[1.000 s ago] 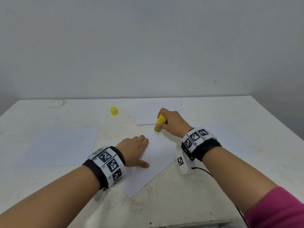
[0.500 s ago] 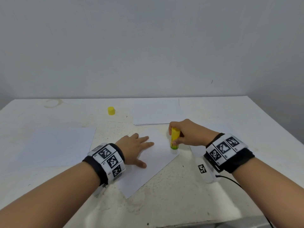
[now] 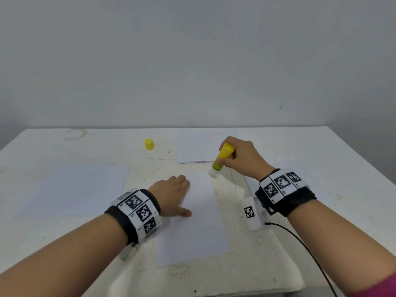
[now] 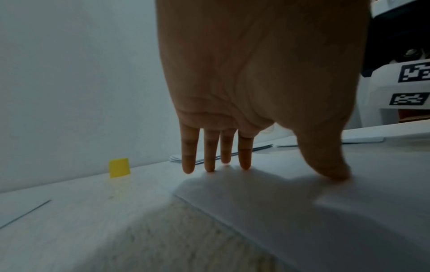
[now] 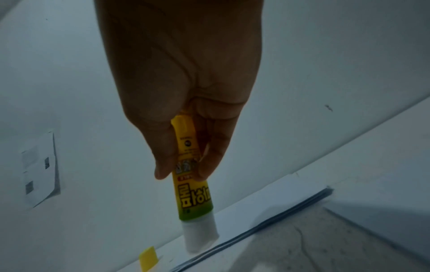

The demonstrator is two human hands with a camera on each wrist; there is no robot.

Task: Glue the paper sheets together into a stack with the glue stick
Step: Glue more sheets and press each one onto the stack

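At the paper sheet's [image 3: 197, 215] far corner, the right hand [image 3: 242, 157] clamps a yellow-green glue stick [image 3: 222, 156], white tip down; left hand [image 3: 171, 195] presses flat, fingers straight.

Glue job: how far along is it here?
Done: cap off, set aside. In hand: left hand presses the near sheet flat; right hand holds the glue stick tip at its far corner. Left: stacking the far pile and left sheet.

Cap [image 3: 149, 144] behind the left sheet [image 3: 81, 189], paper stack [image 3: 201, 146] to its right, behind the middle sheet [image 3: 199, 221]
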